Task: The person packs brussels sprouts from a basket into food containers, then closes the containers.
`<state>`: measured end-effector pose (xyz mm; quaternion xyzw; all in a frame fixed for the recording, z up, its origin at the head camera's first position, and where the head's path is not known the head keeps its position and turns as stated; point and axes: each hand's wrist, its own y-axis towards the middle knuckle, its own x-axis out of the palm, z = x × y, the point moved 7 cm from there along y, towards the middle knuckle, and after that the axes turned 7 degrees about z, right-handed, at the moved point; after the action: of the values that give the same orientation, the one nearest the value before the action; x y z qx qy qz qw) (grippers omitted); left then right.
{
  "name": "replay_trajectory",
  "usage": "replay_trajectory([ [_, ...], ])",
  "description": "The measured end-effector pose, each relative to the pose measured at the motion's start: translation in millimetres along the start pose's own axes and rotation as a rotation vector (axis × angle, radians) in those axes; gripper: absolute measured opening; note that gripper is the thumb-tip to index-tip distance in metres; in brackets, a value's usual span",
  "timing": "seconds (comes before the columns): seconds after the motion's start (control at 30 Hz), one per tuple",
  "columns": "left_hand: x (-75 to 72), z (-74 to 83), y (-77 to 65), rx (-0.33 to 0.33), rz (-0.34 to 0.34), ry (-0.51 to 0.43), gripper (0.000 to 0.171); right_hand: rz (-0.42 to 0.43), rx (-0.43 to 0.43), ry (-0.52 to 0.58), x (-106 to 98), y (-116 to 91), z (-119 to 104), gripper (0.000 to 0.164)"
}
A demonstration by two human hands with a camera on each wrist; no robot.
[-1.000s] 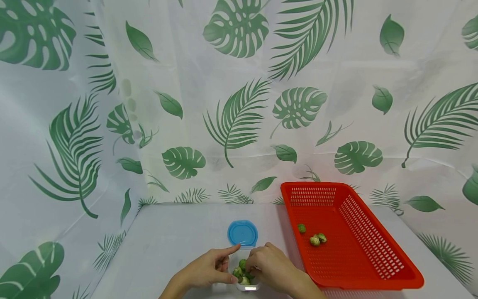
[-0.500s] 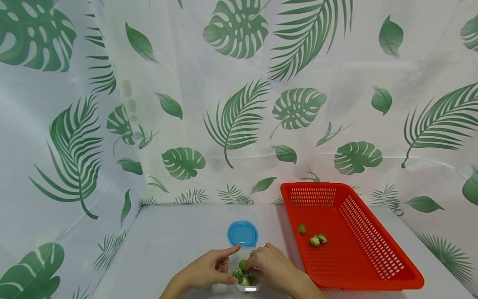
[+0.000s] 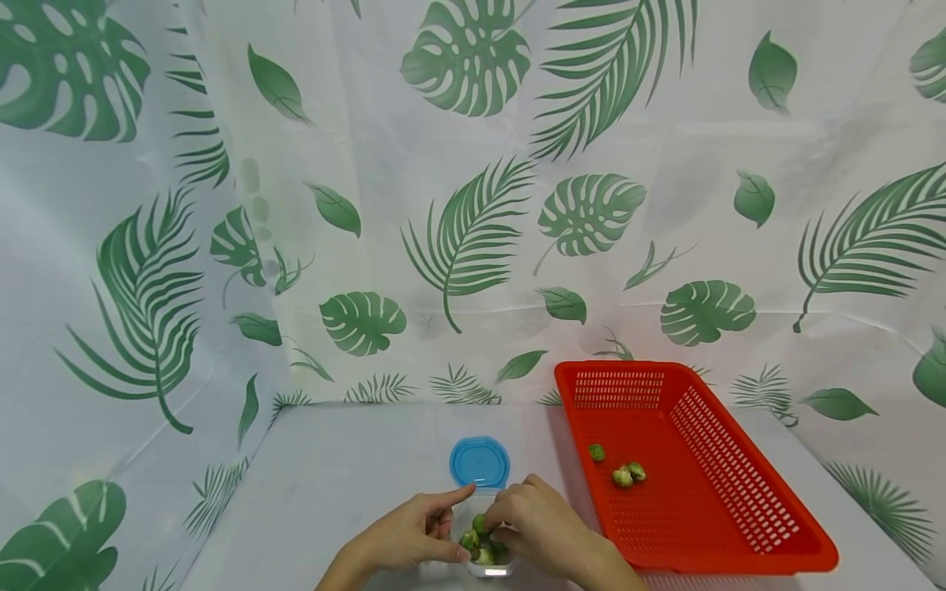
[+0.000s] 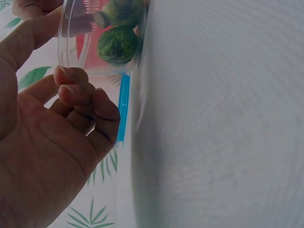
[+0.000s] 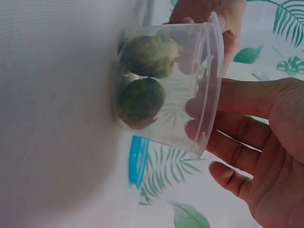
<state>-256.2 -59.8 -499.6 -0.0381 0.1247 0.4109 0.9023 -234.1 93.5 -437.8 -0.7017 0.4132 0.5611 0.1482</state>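
A small clear plastic container (image 5: 183,130) stands on the table with several Brussels sprouts (image 3: 470,539) in its bottom. My left hand (image 3: 410,528) holds it from the left, thumb at the near side and index finger at the far rim; the other fingers curl beside it in the left wrist view. From the right, my right hand (image 3: 543,525) reaches over the rim with its fingertips inside. Through the wall in the right wrist view, the fingertips (image 5: 192,127) sit above the sprouts (image 5: 142,102), with no sprout visible between them.
A blue lid (image 3: 480,462) lies on the white table (image 3: 347,460) just behind the container. At the right stands a red perforated basket (image 3: 709,509) with three sprouts (image 3: 623,477) near its left side. Leaf-printed sheeting (image 3: 502,320) walls the table at back and sides.
My right hand has shifted slightly, its knuckles a little higher, with the fingertips still in the container. The left hand, container, lid and basket stay in place.
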Motion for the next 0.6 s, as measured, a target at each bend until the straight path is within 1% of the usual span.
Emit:
replay_trajectory([
  [0.17,-0.1,-1.6,0.0,0.006,-0.003,0.008,0.080,0.008,0.009,0.018,-3.7,-0.9,0.3,0.013],
  [0.47,0.2,-1.8,-0.1,-0.001,-0.008,-0.002,0.079,0.068,-0.047,0.007,-17.6,-3.7,-9.3,0.013],
  [0.6,0.3,-0.8,-0.2,-0.003,-0.007,-0.007,0.078,0.084,-0.051,0.001,-23.7,-5.0,-13.3,0.012],
])
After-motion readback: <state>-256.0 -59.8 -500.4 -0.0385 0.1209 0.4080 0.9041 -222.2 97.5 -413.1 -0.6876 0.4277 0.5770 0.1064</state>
